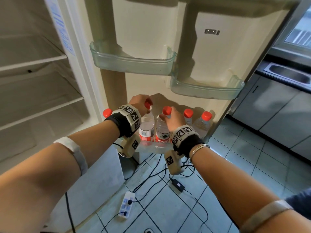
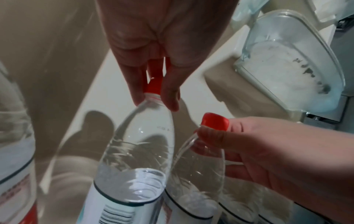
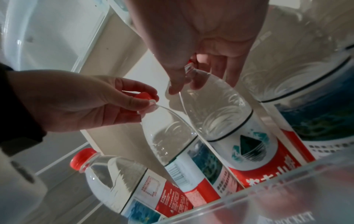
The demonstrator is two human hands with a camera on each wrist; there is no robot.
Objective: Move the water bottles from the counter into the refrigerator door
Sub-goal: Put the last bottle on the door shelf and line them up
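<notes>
Only the head view shows all five bottles in the clear bottom door shelf [image 1: 151, 149]. We pinch two upright clear red-capped water bottles by their necks: left hand [image 1: 140, 105] on one [image 1: 146, 125], right hand [image 1: 173, 119] on its neighbour [image 1: 162, 130].

Hands [image 1: 141, 103] [image 1: 173, 117] pinch caps of two bottles [image 1: 146, 125] [image 1: 162, 130] in door shelf [image 1: 156, 147].

Bottles [image 1: 162, 130] in door shelf [image 1: 151, 147]

Leftmost bottle [image 1: 107, 113] mostly behind left wrist; its cap alone visible; small label print illegible
</notes>
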